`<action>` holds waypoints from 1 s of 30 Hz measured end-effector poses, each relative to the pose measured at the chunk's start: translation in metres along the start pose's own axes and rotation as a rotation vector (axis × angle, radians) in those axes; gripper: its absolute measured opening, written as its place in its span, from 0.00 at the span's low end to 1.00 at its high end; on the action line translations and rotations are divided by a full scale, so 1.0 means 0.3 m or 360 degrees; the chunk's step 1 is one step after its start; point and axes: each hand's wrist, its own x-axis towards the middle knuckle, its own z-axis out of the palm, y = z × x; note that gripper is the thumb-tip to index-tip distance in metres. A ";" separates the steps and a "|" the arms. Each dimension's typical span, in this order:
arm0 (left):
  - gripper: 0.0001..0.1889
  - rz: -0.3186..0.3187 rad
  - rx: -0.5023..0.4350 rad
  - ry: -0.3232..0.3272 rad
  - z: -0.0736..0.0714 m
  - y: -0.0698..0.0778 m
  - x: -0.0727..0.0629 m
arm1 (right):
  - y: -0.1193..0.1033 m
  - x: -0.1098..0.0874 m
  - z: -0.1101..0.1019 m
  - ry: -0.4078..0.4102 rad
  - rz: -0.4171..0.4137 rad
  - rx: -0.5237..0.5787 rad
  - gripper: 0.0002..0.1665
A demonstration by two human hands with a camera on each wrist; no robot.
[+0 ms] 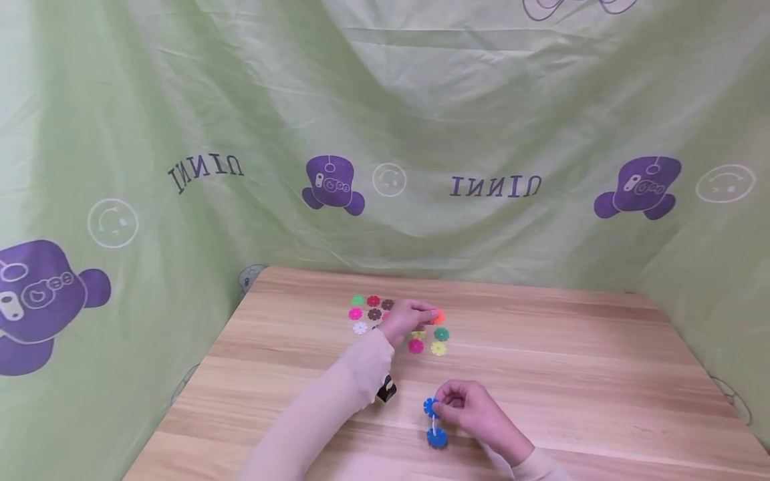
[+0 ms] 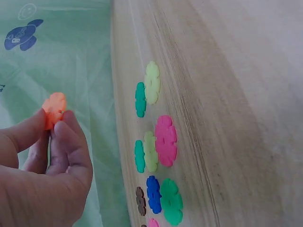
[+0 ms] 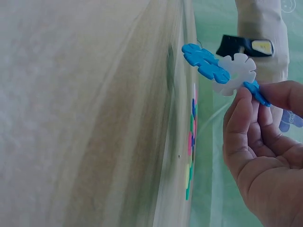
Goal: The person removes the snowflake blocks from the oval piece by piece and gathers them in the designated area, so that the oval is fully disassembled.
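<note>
In the left wrist view my left hand (image 2: 57, 165) pinches an orange notched plastic disc (image 2: 56, 108) between thumb and fingers. It is lifted off the tabletop, above the loose discs in the head view. My right hand (image 1: 478, 411) holds a small joined piece near the front of the table. That piece has a blue disc (image 3: 206, 63) at one end, a white disc (image 3: 240, 71) in the middle and another blue disc (image 3: 256, 92) gripped by thumb and fingertips. The left forearm and hand hide some loose discs in the head view.
Several flower-shaped discs lie flat on the wooden table (image 1: 571, 374), among them a pink disc (image 2: 165, 141), a yellow disc (image 1: 438, 348) and a white disc (image 1: 359, 328). A black wrist device (image 1: 387, 388) sits on the left forearm. Green printed cloth (image 1: 421, 234) hangs around the table.
</note>
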 end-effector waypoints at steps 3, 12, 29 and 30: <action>0.12 -0.0010 0.0081 0.0021 0.016 0.005 0.021 | 0.003 -0.003 0.001 -0.0003 -0.0007 -0.0003 0.10; 0.09 0.0027 0.0317 0.0173 0.040 0.010 0.083 | 0.015 -0.001 0.008 -0.0090 -0.0036 0.0032 0.08; 0.13 0.0080 0.0594 0.0260 0.003 -0.041 0.127 | 0.018 0.002 0.012 -0.0124 0.0034 0.0011 0.08; 0.13 0.0080 0.0620 0.0257 -0.002 -0.039 0.129 | 0.017 0.005 0.011 -0.0124 0.0023 -0.0004 0.08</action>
